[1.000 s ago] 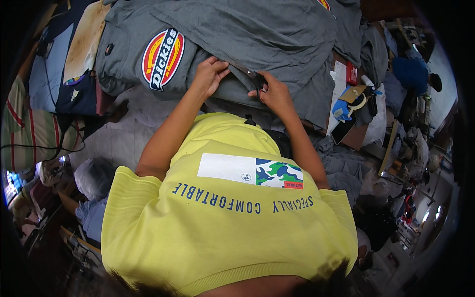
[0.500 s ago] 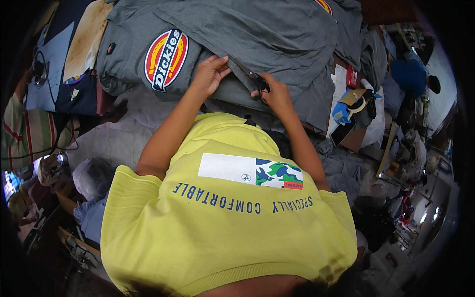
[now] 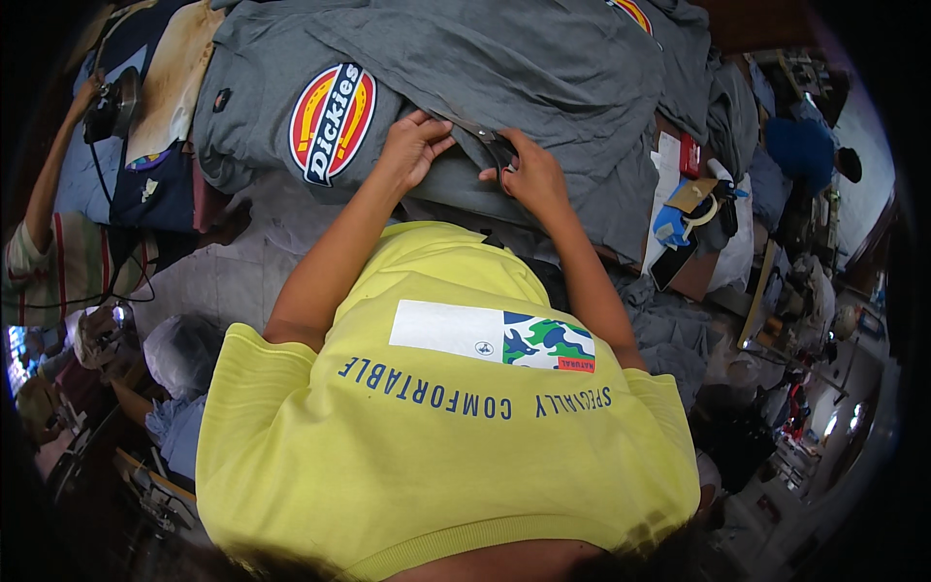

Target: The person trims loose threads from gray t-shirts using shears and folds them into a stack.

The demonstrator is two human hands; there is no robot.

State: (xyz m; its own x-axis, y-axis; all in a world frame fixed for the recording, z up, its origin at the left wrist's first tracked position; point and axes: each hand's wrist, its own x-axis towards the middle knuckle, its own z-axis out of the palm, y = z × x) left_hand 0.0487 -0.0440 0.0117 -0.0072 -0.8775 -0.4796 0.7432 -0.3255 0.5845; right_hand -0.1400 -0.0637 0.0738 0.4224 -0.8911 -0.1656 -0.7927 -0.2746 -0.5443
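A heap of grey T-shirts (image 3: 543, 87) lies before me, one bearing a large red, yellow and black chest print (image 3: 333, 121). My right hand (image 3: 536, 177) holds black-handled scissors (image 3: 482, 134), fingers in the loops. Their blades point left and reach the fingertips of my left hand (image 3: 415, 153). Those fingertips are pinched together over the grey cloth, near a shirt's edge. Whatever lies between them is too small to make out.
At left, another person's hand (image 3: 89, 92) grips an iron (image 3: 116, 102) over light blue cloth. To the right lie a tape roll (image 3: 700, 215), a dark phone (image 3: 671, 262) and a red box (image 3: 690, 153). A person in blue (image 3: 800, 150) is farther right.
My right hand has shifted slightly left, bringing the scissor blades to my left fingertips. At left, the other person's arm has reached forward and the iron has moved farther up the cloth.
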